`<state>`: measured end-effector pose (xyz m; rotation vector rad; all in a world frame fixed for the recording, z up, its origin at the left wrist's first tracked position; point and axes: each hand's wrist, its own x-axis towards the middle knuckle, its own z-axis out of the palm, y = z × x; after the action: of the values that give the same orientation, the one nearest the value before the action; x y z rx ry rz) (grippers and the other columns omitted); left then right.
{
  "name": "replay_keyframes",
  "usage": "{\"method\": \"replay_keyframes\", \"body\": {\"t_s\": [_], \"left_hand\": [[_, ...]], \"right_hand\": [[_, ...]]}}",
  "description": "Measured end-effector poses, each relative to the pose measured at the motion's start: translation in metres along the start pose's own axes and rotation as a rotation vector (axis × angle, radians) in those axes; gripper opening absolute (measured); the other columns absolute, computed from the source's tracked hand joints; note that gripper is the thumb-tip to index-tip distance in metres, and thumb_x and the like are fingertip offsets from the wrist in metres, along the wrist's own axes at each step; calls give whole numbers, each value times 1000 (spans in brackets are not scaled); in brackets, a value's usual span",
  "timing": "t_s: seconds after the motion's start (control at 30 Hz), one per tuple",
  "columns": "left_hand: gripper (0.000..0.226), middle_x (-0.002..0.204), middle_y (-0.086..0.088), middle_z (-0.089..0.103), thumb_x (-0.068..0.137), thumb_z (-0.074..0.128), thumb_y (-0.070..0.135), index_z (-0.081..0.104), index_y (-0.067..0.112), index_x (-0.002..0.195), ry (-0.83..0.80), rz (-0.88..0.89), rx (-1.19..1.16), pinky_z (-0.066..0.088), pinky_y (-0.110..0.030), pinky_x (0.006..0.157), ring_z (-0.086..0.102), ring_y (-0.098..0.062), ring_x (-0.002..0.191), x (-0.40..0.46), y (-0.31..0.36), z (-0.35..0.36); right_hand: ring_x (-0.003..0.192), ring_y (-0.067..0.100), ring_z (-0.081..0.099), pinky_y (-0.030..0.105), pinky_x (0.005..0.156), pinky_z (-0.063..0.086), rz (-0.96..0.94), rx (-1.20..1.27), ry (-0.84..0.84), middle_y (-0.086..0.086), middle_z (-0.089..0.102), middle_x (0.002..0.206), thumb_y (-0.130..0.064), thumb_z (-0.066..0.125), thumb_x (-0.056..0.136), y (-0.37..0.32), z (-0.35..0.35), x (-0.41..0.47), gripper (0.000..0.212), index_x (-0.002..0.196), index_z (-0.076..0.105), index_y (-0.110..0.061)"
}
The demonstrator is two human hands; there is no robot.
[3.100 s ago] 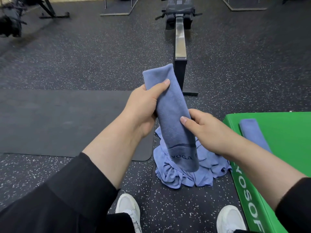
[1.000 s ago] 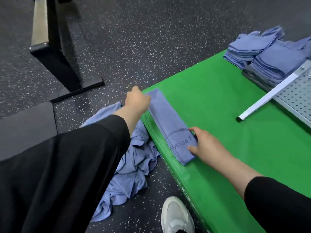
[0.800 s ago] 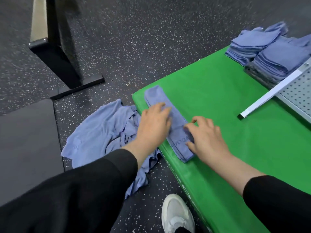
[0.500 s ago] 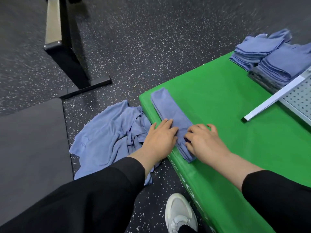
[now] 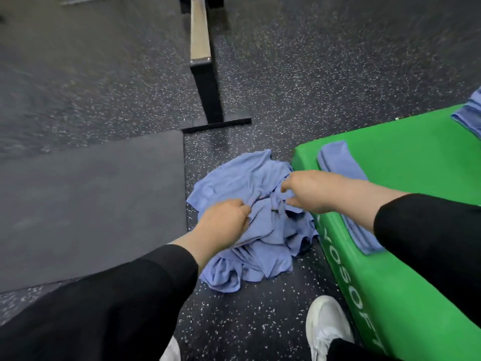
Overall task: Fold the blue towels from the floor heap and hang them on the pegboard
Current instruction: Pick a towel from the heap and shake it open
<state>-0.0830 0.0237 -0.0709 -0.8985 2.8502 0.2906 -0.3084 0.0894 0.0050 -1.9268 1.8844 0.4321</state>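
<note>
Reaching into the floor heap point(image 5: 250, 217), both hands are down among crumpled blue cloth just beside the near corner of the green block point(image 5: 406, 162). Main risk, in my judgement: the towels lie tangled together (folds overlap and no single edge is clear), so a lift from here could drag up two at once or trail a loose end across the speckled floor. A second risk is the right forearm, which crosses above the folded towel point(image 5: 338, 162) lying on the block's near edge; a careless sweep could knock it off.

The left hand point(image 5: 223, 222) has its fingers curled into a bunch of cloth at the heap's middle and appears to grip it. The right hand point(image 5: 307, 191), closer to the block, has fingers bent and partly spread over the heap, touching the cloth; whether it has pinched anything I cannot tell. The hands are near each other, not joined.

More blue towels point(image 5: 468, 113) rest at the block's far edge. No pegboard is in view.
</note>
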Motion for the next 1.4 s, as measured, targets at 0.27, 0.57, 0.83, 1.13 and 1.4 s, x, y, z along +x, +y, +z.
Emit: {"method": "replay_keyframes", "body": {"t_s": [0.27, 0.57, 0.83, 1.13, 1.4], "left_hand": [[31, 113, -7, 59, 104, 43, 33, 62, 13, 118, -83, -122, -59, 49, -36, 74, 60, -31, 103, -21, -54, 14], [32, 121, -7, 59, 105, 41, 30, 62, 11, 121, -88, -139, -149, 51, -39, 82, 58, -29, 109, -7, -59, 33], [31, 115, -5, 60, 105, 41, 29, 63, 11, 117, -91, -179, -190, 53, -41, 80, 59, -27, 101, 4, -64, 44], [29, 116, -3, 62, 105, 43, 30, 64, 14, 117, -64, -251, -243, 52, -39, 81, 59, -25, 102, 2, -64, 23], [27, 118, -1, 66, 103, 47, 27, 68, 19, 117, 158, -376, -408, 50, -38, 88, 61, -24, 105, -24, -45, -67]], "right_hand": [[115, 36, 59, 36, 88, 47, 35, 41, -107, 17, 64, 128, -17, 46, 101, -40, 35, 79, 32, 131, 57, -11], [149, 34, 21, 60, 111, 34, 188, 94, -95, 7, 11, 167, -5, 42, 96, -20, 109, 129, 65, 156, 26, -26], [136, 36, 41, 55, 108, 39, 230, 263, -140, 11, 45, 145, -19, 41, 101, -15, 131, 172, 40, 140, 50, -18], [97, 26, 59, 28, 76, 40, 352, 761, 329, 7, 66, 107, -10, 54, 95, -39, 88, 164, 20, 113, 64, -12], [68, 14, 54, 17, 55, 38, 245, 905, 486, 3, 67, 91, -5, 57, 92, -58, -1, 98, 21, 95, 68, -23]]}}
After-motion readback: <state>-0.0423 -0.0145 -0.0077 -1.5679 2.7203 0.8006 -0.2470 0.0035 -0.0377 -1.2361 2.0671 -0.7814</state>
